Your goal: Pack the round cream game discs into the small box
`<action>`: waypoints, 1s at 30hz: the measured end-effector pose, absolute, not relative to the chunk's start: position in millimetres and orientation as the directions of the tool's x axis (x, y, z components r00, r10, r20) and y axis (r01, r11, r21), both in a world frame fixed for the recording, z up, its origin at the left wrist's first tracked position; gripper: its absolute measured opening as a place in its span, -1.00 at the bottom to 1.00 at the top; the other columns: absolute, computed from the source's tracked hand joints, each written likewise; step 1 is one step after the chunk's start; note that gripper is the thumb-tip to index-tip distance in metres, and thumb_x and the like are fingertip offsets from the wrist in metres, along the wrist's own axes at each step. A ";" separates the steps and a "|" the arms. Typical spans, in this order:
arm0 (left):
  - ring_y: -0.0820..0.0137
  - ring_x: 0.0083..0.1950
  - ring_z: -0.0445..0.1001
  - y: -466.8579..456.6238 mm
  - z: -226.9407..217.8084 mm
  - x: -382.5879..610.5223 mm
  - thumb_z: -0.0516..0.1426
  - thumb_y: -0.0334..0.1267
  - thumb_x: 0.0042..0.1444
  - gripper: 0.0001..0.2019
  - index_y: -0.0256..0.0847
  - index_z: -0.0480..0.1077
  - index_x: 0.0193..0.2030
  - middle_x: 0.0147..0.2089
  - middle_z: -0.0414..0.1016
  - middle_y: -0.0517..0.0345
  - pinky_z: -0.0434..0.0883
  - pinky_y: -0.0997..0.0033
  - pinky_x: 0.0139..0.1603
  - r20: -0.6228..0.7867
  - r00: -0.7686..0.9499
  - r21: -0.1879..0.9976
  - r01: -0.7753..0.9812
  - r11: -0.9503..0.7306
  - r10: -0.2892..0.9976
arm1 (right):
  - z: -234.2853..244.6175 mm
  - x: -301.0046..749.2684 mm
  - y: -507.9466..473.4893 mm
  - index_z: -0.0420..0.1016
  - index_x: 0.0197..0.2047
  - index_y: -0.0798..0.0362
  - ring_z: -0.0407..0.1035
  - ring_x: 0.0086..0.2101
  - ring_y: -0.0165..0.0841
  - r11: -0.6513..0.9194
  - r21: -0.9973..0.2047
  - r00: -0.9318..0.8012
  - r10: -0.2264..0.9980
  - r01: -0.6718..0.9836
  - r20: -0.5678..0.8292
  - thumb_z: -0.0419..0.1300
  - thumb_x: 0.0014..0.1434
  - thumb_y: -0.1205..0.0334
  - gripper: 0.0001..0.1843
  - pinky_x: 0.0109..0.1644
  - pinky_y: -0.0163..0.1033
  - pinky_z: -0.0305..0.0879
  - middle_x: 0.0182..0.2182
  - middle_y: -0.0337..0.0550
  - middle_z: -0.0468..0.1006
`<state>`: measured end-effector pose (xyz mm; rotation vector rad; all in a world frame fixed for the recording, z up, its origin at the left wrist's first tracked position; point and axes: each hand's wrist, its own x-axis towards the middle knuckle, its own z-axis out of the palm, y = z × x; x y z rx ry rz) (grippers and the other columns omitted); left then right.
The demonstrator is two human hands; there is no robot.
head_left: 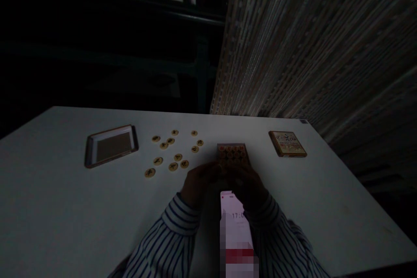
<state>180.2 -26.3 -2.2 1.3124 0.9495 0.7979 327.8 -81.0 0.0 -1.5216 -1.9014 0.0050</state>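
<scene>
A small open box [232, 144] of round xiangqi pieces with carved characters stands before me, several rows visible at its far end. My left hand [201, 181] lies at its near left side, fingers curled inward. From the other side my right hand [249, 184] reaches over the near part, fingers bent toward the left ones. The fingertips meet over the box in deep shadow; whether a piece is between them is hidden. Several loose xiangqi pieces [173, 166] lie spread out left of the box. A lit phone [233, 226] lies under and between my forearms.
An empty shallow tray-like lid [110, 145] rests at the table's left. A flat printed box [288, 143] lies at the right. The white table [81, 208] ends at a far edge, beyond which a string curtain [276, 39] hangs. The room is dark.
</scene>
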 end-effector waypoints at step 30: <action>0.37 -0.31 0.47 -21.6 -12.9 174.6 0.01 -0.16 0.00 -0.74 -0.26 0.42 -0.29 -0.33 0.52 0.08 0.42 0.37 -0.27 -0.046 0.265 0.950 0.308 -0.039 0.963 | -7.5 339.5 -57.1 0.47 -0.31 0.06 0.33 -0.32 -0.37 0.286 -0.129 -0.193 0.858 0.950 0.476 0.09 0.05 0.21 -0.82 -0.25 -0.28 0.13 -0.34 -0.09 0.51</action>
